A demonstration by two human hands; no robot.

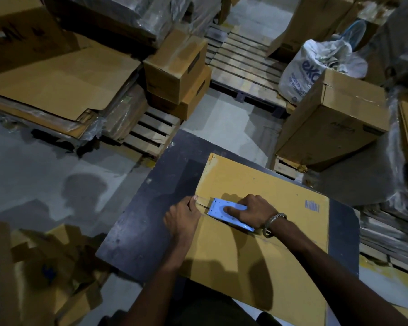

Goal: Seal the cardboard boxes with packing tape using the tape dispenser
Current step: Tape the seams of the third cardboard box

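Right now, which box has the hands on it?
The flat cardboard box on the dark table; both hands and the blue tape dispenser rest on it. Other boxes sit untouched.

Cardboard box [257, 255] on dark table [137, 231]

The right hand [254, 211] covers most of the blue tape dispenser [224, 214], so its roll and blade cannot be seen, nor whether tape is laid on the seam. The left hand [185, 216] hides the seam's end at the edge of the cardboard box [257, 252]. That box runs off the frame at 5 o'clock, and it hides part of the dark table [151, 208]. Both forearms are cut off at 6 o'clock. The print on the box's barcode label [312, 205] is too small to read. At 2 o'clock, the lettering on the white sack [302, 74] is partly folded away. Cartons at 8 o'clock lie dark and indistinct.
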